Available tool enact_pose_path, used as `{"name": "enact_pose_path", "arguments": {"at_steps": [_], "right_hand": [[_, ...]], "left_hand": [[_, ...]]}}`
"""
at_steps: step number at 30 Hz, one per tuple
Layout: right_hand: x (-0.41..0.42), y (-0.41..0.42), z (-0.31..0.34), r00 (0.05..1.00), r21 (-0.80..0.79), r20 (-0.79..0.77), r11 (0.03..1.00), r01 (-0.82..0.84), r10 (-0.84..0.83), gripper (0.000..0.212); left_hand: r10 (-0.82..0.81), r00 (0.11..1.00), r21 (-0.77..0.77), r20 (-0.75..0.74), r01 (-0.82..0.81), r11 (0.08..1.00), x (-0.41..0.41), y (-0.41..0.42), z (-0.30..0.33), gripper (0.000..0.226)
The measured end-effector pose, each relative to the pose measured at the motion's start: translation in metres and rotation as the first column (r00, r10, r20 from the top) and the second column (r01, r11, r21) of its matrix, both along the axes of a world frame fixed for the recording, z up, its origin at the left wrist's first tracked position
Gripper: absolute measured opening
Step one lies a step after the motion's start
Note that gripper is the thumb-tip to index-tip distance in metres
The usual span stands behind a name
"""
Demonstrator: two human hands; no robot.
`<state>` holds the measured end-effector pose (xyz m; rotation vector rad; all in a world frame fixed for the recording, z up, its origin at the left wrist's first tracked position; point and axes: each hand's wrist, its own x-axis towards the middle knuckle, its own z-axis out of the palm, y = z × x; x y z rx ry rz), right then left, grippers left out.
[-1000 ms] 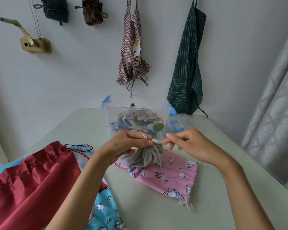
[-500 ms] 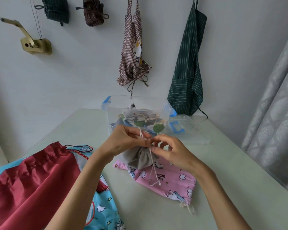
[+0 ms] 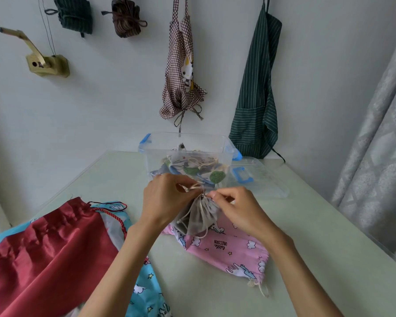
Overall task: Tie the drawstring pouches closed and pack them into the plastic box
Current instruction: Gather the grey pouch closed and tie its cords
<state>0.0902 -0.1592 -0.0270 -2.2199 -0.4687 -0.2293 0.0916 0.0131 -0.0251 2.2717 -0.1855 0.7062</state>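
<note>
**Both hands pinching the cord at the neck of a grey pouch**

While the grey pouch [image 3: 198, 219] hangs gathered between the two hands, its lower part rests on the pink unicorn pouch [image 3: 226, 250] lying flat on the pale green table [image 3: 318, 259]; the left hand [image 3: 164, 201] has its fingers curled in, thumb and fingertips pinching a loop of the cream drawstring [image 3: 192, 187] just above the bunched neck; the right hand [image 3: 236, 210] has its fingers curled too, fingertips pinching the cord at the neck from the other side; the two hands almost touch there; loose cord ends trail down over the grey cloth. Just beyond the hands stands the clear plastic box [image 3: 185, 154] with blue latches, open, holding several patterned pouches with tied cords; its clear lid [image 3: 261, 179] lies on the table just to the right of it. Near the left edge lies a dark red satin bag [image 3: 44, 259] over a blue printed pouch [image 3: 144, 291]; aprons hang on the wall behind.
</note>
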Motion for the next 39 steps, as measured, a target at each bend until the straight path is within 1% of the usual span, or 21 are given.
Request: {"name": "enact_pose_path", "arguments": {"at_steps": [6, 9, 11, 14, 16, 19, 21, 23, 25, 27, 29, 30, 31, 32, 33, 34, 35, 36, 37, 38, 39], "right_hand": [[0.001, 0.002, 0.001, 0.957, 0.300, -0.228, 0.948, -0.104, 0.178, 0.019], [0.002, 0.003, -0.001, 0.958, 0.447, -0.228, 0.893, -0.058, 0.177, 0.015], [0.003, 0.002, -0.001, 0.968, 0.476, -0.205, 0.879, -0.029, 0.143, 0.015], [0.004, -0.001, -0.003, 0.986, 0.423, -0.145, 0.906, -0.012, 0.081, 0.017], [0.004, -0.003, -0.001, 0.999, 0.346, -0.043, 0.938, -0.003, 0.019, 0.014], [0.005, -0.007, 0.004, 0.949, 0.009, 0.272, 0.987, 0.161, -0.157, 0.006], [0.006, -0.014, 0.005, 0.856, -0.188, 0.480, 0.930, 0.315, -0.193, 0.007], [0.007, -0.019, 0.004, 0.826, -0.258, 0.533, 0.895, 0.364, -0.182, 0.007], [0.007, -0.020, 0.004, 0.896, -0.197, 0.411, 0.943, 0.269, -0.170, 0.008], [0.001, -0.014, 0.009, 0.995, 0.124, 0.065, 0.990, 0.068, -0.076, 0.010], [-0.006, -0.006, 0.018, 0.965, 0.481, -0.208, 0.876, -0.042, 0.161, 0.015], [-0.007, -0.004, 0.019, 0.932, 0.591, -0.260, 0.805, -0.053, 0.253, 0.019], [-0.007, -0.004, 0.020, 0.911, 0.639, -0.290, 0.768, -0.044, 0.293, 0.023], [-0.006, -0.004, 0.020, 0.915, 0.605, -0.311, 0.796, -0.018, 0.257, 0.028], [-0.004, -0.005, 0.020, 0.939, 0.476, -0.314, 0.879, 0.029, 0.139, 0.034], [-0.002, -0.007, 0.016, 0.964, 0.269, -0.262, 0.957, 0.106, -0.033, 0.041], [0.000, -0.009, 0.013, 0.971, 0.026, -0.130, 0.978, 0.208, -0.203, 0.048], [0.001, -0.010, 0.011, 0.949, -0.160, 0.034, 0.936, 0.314, -0.313, 0.052], [0.000, -0.009, 0.009, 0.924, -0.232, 0.152, 0.896, 0.379, -0.351, 0.054], [-0.001, -0.010, 0.009, 0.917, -0.216, 0.197, 0.897, 0.386, -0.348, 0.054], [-0.001, -0.010, 0.010, 0.934, -0.160, 0.165, 0.926, 0.342, -0.316, 0.049]], "left_hand": [[-0.091, 0.995, 0.012, 0.033, 0.090, 0.996, 0.001, -0.001, 0.001, 0.011], [-0.068, 0.996, 0.016, 0.061, 0.067, 0.998, 0.001, 0.001, 0.000, 0.015], [-0.097, 0.994, 0.027, 0.049, 0.096, 0.995, 0.003, 0.002, -0.001, 0.017], [-0.238, 0.971, 0.002, -0.027, 0.238, 0.971, 0.007, 0.007, -0.003, 0.016], [-0.322, 0.946, -0.047, -0.048, 0.320, 0.946, 0.008, 0.007, -0.002, 0.013], [-0.286, 0.957, -0.042, -0.047, 0.285, 0.958, 0.009, 0.011, 0.000, 0.011], [-0.226, 0.973, -0.009, -0.051, 0.226, 0.974, 0.011, 0.019, 0.002, 0.018], [-0.196, 0.978, 0.017, -0.070, 0.198, 0.980, 0.013, 0.027, 0.002, 0.021], [-0.165, 0.981, 0.043, -0.100, 0.170, 0.985, 0.015, 0.033, 0.001, 0.024], [-0.158, 0.980, 0.056, -0.121, 0.165, 0.985, 0.016, 0.033, 0.000, 0.025], [-0.186, 0.975, 0.039, -0.123, 0.192, 0.981, 0.015, 0.028, 0.000, 0.016], [-0.195, 0.973, 0.032, -0.120, 0.200, 0.979, 0.015, 0.027, 0.000, 0.013], [-0.199, 0.973, 0.027, -0.114, 0.203, 0.979, 0.015, 0.027, 0.000, 0.012], [-0.200, 0.973, 0.022, -0.111, 0.204, 0.979, 0.015, 0.028, -0.001, 0.012], [-0.206, 0.972, 0.022, -0.114, 0.209, 0.978, 0.015, 0.030, -0.002, 0.014], [-0.213, 0.969, 0.029, -0.126, 0.219, 0.975, 0.015, 0.031, -0.003, 0.017], [-0.223, 0.965, 0.041, -0.141, 0.231, 0.972, 0.016, 0.030, -0.004, 0.017], [-0.226, 0.962, 0.060, -0.151, 0.238, 0.970, 0.015, 0.028, -0.005, 0.016], [-0.217, 0.965, 0.086, -0.148, 0.231, 0.969, 0.014, 0.025, -0.005, 0.014], [-0.197, 0.970, 0.115, -0.140, 0.213, 0.970, 0.014, 0.023, -0.005, 0.012], [-0.176, 0.975, 0.136, -0.134, 0.194, 0.971, 0.014, 0.023, -0.004, 0.011]]}}
